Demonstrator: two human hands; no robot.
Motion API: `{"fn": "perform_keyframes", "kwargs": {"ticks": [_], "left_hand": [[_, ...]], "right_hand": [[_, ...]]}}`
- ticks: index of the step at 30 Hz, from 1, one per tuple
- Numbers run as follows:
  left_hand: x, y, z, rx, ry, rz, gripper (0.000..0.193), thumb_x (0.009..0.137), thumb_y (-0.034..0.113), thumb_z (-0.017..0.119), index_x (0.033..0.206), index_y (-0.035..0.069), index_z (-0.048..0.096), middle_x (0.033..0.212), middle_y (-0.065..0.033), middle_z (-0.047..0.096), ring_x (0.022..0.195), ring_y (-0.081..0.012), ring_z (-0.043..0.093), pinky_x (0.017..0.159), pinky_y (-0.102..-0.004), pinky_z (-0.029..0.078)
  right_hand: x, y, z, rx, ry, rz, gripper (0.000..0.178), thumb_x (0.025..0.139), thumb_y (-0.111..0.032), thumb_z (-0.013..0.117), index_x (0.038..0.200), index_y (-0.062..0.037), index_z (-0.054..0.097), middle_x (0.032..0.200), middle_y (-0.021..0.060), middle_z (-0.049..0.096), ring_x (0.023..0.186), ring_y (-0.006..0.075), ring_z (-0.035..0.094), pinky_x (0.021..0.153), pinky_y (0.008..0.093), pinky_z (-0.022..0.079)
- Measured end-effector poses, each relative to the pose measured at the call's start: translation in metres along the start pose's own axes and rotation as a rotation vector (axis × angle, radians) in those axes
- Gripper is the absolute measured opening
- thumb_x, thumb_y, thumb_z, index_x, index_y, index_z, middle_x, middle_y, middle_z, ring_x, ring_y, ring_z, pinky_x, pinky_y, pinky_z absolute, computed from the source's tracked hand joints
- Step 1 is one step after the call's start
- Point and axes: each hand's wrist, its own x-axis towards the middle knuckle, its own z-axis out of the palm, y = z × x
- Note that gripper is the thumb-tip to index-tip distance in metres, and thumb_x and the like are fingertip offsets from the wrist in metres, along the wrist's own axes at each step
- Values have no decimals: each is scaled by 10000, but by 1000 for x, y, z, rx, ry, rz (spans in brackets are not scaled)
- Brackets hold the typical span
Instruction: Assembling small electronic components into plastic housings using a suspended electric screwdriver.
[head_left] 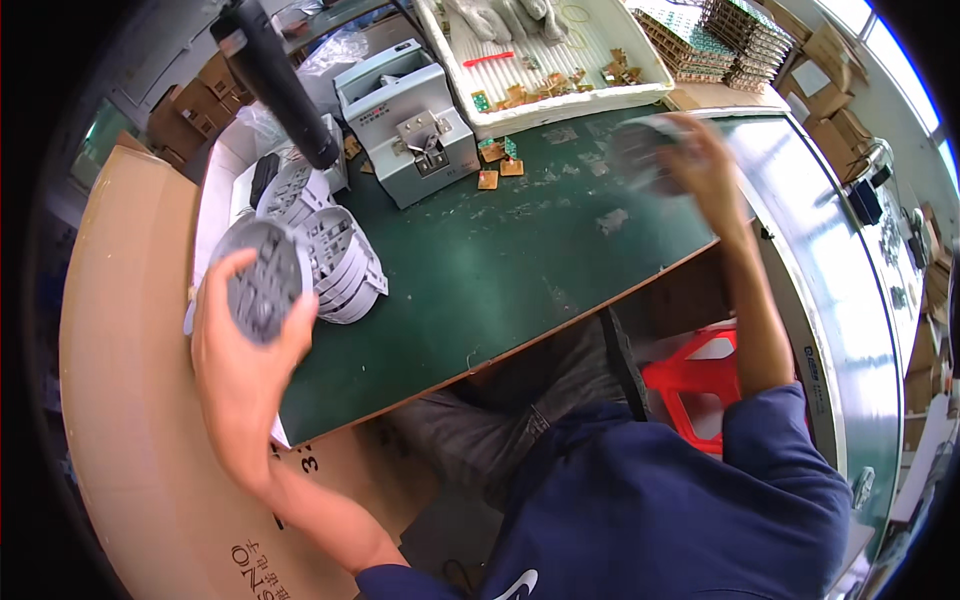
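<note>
Grey round plate [262,280] sits pinched in the left hand [240,345] at nine o'clock, lifted beside the fanned stack [335,262]; right hand [700,165] at one o'clock grips a blurred disc [640,152], fingers curled round it.

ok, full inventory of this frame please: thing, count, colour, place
green mat: one, dark green, covers the bench top
grey machine: one, pale grey, back of the mat
black tool: one, hangs at upper left
stack of round parts: one leaning row, white-grey, left edge of the mat
white tray: one, behind the machine, holds small brown and green pieces
small boards: a few, brown and green, loose on the mat by the tray
cardboard boxes: brown, at far left
red stool: one, under the bench
left hand: holds a round grey disc
right hand: blurred, on a blurred grey part
</note>
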Motion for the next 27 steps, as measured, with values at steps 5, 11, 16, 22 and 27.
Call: {"fn": "perform_keyframes", "kwargs": {"ticks": [5,11,16,22,27], "left_hand": [[-40,15,23,-305,-251,277,776,642,305,891,1312,56,589,1453,-214,534,1329,-371,551,1109,-454,437],[-43,21,105,-155,-227,254,745,691,228,878,1343,46,567,1417,-214,552,1305,-400,543,1107,-461,436],[-50,14,124,-90,-243,222,820,726,286,879,1425,73,507,1482,-241,467,1307,-432,499,1092,-513,446],[-56,11,146,-108,-146,205,873,724,253,882,1481,83,482,1512,-238,451,1357,-419,475,1125,-497,428],[-63,-6,156,-35,-149,160,949,727,345,905,1506,56,446,1540,-255,419,1377,-435,450,1149,-510,398]], "right_hand": [[-24,146,-168,-1129,403,96,490,836,-35,700,1285,-230,670,1097,116,682,1054,319,647,950,462,515],[-21,93,-129,-959,173,-11,495,957,-208,730,1427,-119,602,1226,190,693,1124,338,670,1016,446,511],[13,-38,65,-346,-347,-463,412,1008,-207,641,1414,-153,601,1298,131,665,1224,319,623,1025,450,512],[31,-22,165,-460,-215,-559,368,1016,-242,616,1347,-83,595,1251,171,616,1146,365,608,986,446,502],[5,-32,140,-258,-424,-533,405,1014,-162,613,1406,-78,550,1246,184,629,1162,364,611,985,418,510]]}}
